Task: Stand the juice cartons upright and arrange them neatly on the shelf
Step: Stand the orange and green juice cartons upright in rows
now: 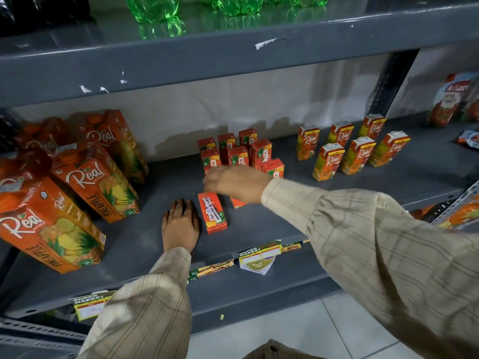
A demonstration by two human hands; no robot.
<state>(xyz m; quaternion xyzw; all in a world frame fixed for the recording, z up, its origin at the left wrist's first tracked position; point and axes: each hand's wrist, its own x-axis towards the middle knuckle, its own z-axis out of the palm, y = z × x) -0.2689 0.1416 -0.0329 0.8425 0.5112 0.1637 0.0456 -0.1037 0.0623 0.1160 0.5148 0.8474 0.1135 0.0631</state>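
Several small red juice cartons stand upright in rows at the middle of the grey shelf. One small red carton lies flat on its back in front of them. Another carton is partly hidden beneath my right hand. My left hand rests palm down on the shelf just left of the lying carton, fingers apart, holding nothing. My right hand hovers over the front of the group, blurred, fingers curled downward; I cannot tell whether it grips anything.
Large Real pineapple cartons lean at the left. Slim Real cartons stand in two rows at the right. A tomato pouch is at far right. Green bottles sit on the upper shelf, which overhangs. Price tags hang off the front edge.
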